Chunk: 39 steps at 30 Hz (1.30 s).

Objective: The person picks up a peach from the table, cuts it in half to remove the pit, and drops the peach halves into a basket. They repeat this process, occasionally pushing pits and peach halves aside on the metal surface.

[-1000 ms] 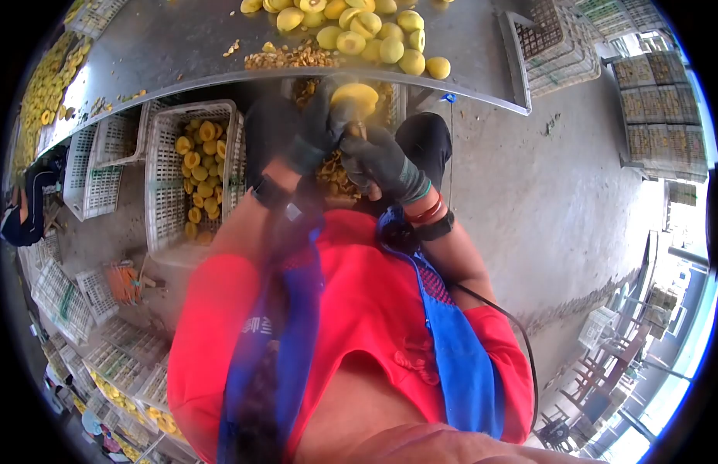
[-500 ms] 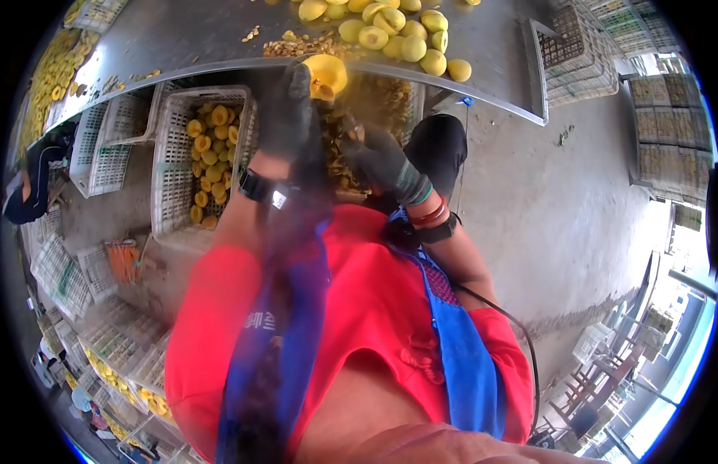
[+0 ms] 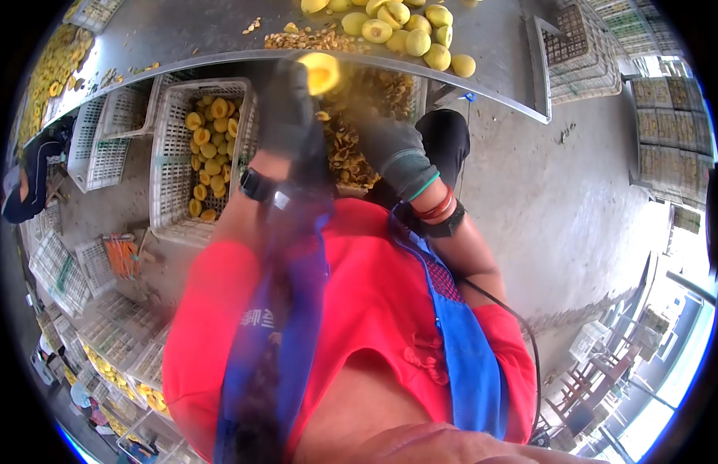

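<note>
Since half a second ago, the fruit half (image 3: 322, 72) is carried slightly higher in the left hand (image 3: 288, 116), up against the edge of the counter (image 3: 181, 39). The right hand (image 3: 393, 148) is drawn lower and away from it, so the two are now apart.

The left fingers (image 3: 293, 85) are closed round the fruit half, which is held at their tips, though the picture is blurred there. Whether the right fingers are open or closed cannot be told, as they are hidden behind the back of the glove.

Directly below both sets of fingers a crate of brown scraps (image 3: 347, 151) is seen. To the left of the left fingers a white crate (image 3: 164, 166) of yellow halves is set. Beyond the fingers, whole fruit (image 3: 409, 35) is heaped on the counter.

A slip is judged the main risk. The half seems to be held only at the gloved fingertips, and it could be dropped among the scraps below. The counter edge, just beside the fingers, could also be knocked.
</note>
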Motion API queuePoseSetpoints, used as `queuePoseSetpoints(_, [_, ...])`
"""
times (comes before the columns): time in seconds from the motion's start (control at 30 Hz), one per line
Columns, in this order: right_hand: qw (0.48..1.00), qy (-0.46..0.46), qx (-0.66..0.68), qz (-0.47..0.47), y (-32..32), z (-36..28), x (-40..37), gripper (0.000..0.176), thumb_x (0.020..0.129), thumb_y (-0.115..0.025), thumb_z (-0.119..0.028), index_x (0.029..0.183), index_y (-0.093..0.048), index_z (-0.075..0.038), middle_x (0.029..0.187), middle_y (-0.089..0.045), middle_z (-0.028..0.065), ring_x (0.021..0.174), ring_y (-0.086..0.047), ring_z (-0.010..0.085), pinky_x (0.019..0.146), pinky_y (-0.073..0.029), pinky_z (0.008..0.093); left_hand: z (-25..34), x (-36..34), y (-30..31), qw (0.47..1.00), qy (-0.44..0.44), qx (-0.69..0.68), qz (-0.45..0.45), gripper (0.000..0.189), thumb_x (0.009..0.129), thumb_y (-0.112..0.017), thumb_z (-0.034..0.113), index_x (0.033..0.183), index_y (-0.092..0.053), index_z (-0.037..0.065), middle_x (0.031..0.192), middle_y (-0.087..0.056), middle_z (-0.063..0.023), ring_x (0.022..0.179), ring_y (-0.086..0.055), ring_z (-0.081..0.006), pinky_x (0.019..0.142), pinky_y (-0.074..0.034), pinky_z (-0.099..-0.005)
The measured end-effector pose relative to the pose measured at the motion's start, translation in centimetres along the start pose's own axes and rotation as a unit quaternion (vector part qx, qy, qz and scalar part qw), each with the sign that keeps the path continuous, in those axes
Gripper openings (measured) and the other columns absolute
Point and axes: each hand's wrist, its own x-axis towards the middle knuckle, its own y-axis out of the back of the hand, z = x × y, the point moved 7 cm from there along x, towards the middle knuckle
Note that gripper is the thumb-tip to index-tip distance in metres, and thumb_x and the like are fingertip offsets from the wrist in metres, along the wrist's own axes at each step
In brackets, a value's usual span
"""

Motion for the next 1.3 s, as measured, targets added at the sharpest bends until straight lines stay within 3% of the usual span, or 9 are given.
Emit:
queuePoseSetpoints(0.07, [1.0,-0.004,-0.011,-0.019,-1.8,1.4,0.0,0.027,0.087,-0.05,-0.027,0.096,-0.052,-0.002,0.08,-0.066,0.0205,0.077,-0.065,0.0379,0.067,-0.051,0.048,0.1,0.5,2.7,0.981,-0.088,0.15,0.084,0.038,0.099,-0.032,0.028,0.114,-0.054,0.001,0.108,-0.057,-0.012,0.095,-0.058,-0.0221,0.081,-0.05,-0.0325])
queuePoseSetpoints(0.2, [0.999,0.031,0.009,-0.009,-3.1,3.0,0.3,0.029,0.086,-0.052,-0.028,0.098,-0.052,-0.002,0.079,-0.065,0.0216,0.077,-0.064,0.0398,0.068,-0.05,0.0489,-8.3,1.7,9.5,0.959,0.08,0.194,0.192,0.032,0.092,-0.052,0.031,0.111,-0.054,0.006,0.112,-0.06,-0.0172,0.107,-0.055,-0.0325,0.086,-0.047,-0.0411])
queuePoseSetpoints(0.33, [0.998,-0.012,0.064,0.012,-1.1,3.2,0.1,0.03,0.084,-0.055,-0.029,0.096,-0.052,-0.002,0.078,-0.064,0.0222,0.077,-0.063,0.0402,0.068,-0.049,0.0495,-6.8,4.2,8.4,0.935,-0.105,0.301,0.157,0.037,0.085,-0.061,0.029,0.113,-0.053,0.006,0.114,-0.059,-0.0142,0.109,-0.054,-0.0324,0.095,-0.04,-0.0435])
queuePoseSetpoints(0.53, [0.984,0.038,0.127,0.12,-2.1,4.1,0.8,0.025,0.083,-0.056,-0.028,0.09,-0.051,-0.004,0.069,-0.061,0.0223,0.07,-0.061,0.0416,0.063,-0.048,0.0509,-5.5,10.2,-8.7,0.985,-0.06,0.121,-0.11,0.041,0.084,-0.059,0.028,0.12,-0.053,0.01,0.122,-0.057,-0.0148,0.109,-0.056,-0.0307,0.093,-0.044,-0.0401])
queuePoseSetpoints(0.63, [0.976,0.091,0.105,0.166,-5.6,6.2,1.4,0.023,0.082,-0.057,-0.026,0.087,-0.05,-0.005,0.066,-0.06,0.0215,0.067,-0.06,0.0423,0.061,-0.048,0.0512,-4.8,11.6,-15.2,0.958,-0.177,0.197,-0.114,0.038,0.08,-0.061,0.027,0.114,-0.056,0.011,0.112,-0.062,-0.0145,0.102,-0.059,-0.0315,0.086,-0.047,-0.0422])
queuePoseSetpoints(0.87, [0.97,0.018,0.17,0.171,-2.3,5.6,-0.3,0.02,0.08,-0.06,-0.022,0.084,-0.048,-0.006,0.065,-0.059,0.0213,0.066,-0.059,0.0429,0.059,-0.047,0.0499,-8.9,12.4,-20.1,0.89,-0.071,0.325,-0.313,0.041,0.079,-0.064,0.032,0.113,-0.052,0.012,0.108,-0.062,-0.0133,0.099,-0.059,-0.0329,0.083,-0.047,-0.044])
queuePoseSetpoints(1.0, [0.935,0.089,0.252,0.232,-2.2,6.1,0.3,0.019,0.082,-0.061,-0.019,0.084,-0.048,-0.005,0.061,-0.057,0.0178,0.055,-0.057,0.0384,0.052,-0.047,0.0436,-9.8,12.1,-17.4,0.982,-0.053,0.083,-0.16,0.049,0.081,-0.066,0.038,0.119,-0.051,0.011,0.103,-0.062,-0.0113,0.091,-0.062,-0.0259,0.078,-0.05,-0.0374])
queuePoseSetpoints(1.1, [0.823,0.001,0.555,0.118,-1.4,5.3,0.2,0.015,0.085,-0.06,-0.017,0.084,-0.05,-0.005,0.058,-0.054,0.0095,0.044,-0.054,0.0247,0.043,-0.043,0.0344,-4.5,8.8,-13.3,0.913,0.232,-0.207,-0.263,0.047,0.084,-0.065,0.033,0.121,-0.05,0.007,0.1,-0.061,-0.009,0.083,-0.062,-0.0168,0.068,-0.052,-0.0293])
queuePoseSetpoints(1.3, [0.747,-0.024,0.662,0.061,1.6,2.3,-0.6,0.011,0.086,-0.057,-0.014,0.084,-0.051,-0.005,0.058,-0.051,0.0008,0.043,-0.047,0.0089,0.04,-0.038,0.0257,-4.0,5.2,-11.1,0.923,0.144,-0.289,-0.208,0.04,0.087,-0.062,0.021,0.117,-0.049,-0.001,0.098,-0.06,-0.0074,0.081,-0.062,-0.0139,0.064,-0.054,-0.0263])
